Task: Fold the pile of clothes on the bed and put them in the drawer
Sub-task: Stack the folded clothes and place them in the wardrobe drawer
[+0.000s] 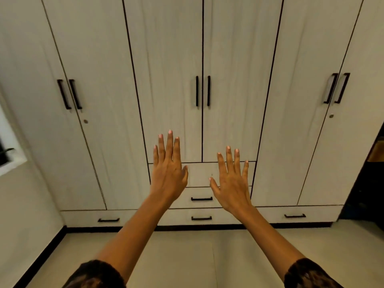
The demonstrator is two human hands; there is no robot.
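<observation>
Clothes and bed are not in view, so only the drawer end of the task shows. Drawers [201, 204] sit in the base of the wardrobe [166, 59]: three stacked in the middle bay, plus one low at the left [108, 215] and one low at the right [295, 210]. All are closed. The doors above are closed too.

Step, as a judgement: nothing is carried and nothing folded is in sight, so this looks like a start pose or a gap between trips. I cannot tell how far along the task is. The next move likely calls for turning to the bed for clothes, or bending low to pull a drawer handle [201, 198]. I cannot tell which drawer is meant.

Left hand [169, 173] and right hand [232, 183] are both raised before the middle bay, backs to the camera. Fingers [170, 146] are straight and spread, and the hands are empty. The left is higher, and the right overlaps the top drawer in the view. They look to hang in air short of the wardrobe, though contact cannot be confirmed.

Dark sleeves [93, 275] show at the bottom edge. The floor [187, 256] lies between the person and the wardrobe. A window [8, 146] is at the left edge.
</observation>
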